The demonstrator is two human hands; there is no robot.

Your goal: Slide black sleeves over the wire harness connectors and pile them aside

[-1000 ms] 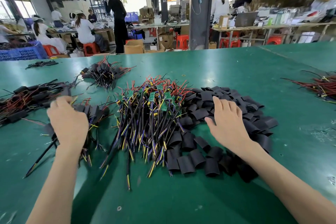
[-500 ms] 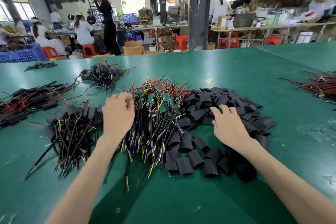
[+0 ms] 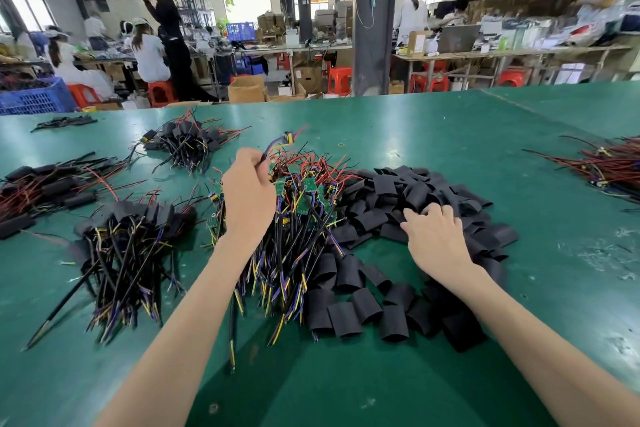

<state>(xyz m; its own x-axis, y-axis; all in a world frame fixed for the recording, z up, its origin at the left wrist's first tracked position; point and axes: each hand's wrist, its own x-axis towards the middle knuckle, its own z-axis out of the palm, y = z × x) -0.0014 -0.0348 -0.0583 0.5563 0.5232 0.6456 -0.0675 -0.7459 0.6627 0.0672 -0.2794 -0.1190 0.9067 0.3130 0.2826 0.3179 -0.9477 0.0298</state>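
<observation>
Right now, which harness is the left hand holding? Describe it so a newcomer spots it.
On the green table, find the middle heap of wires with green boards, beside the loose black sleeves. The left hand pinches one harness above it: the only one arching clear of the heap, tipped with a yellow connector.

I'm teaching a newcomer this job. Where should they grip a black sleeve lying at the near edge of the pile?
Pinch the sleeve by its open near end, coming from the worker's side with the right hand. It lies flattened, mouth towards the worker, with bare table before it, so fingers likely meet nothing else.
</observation>
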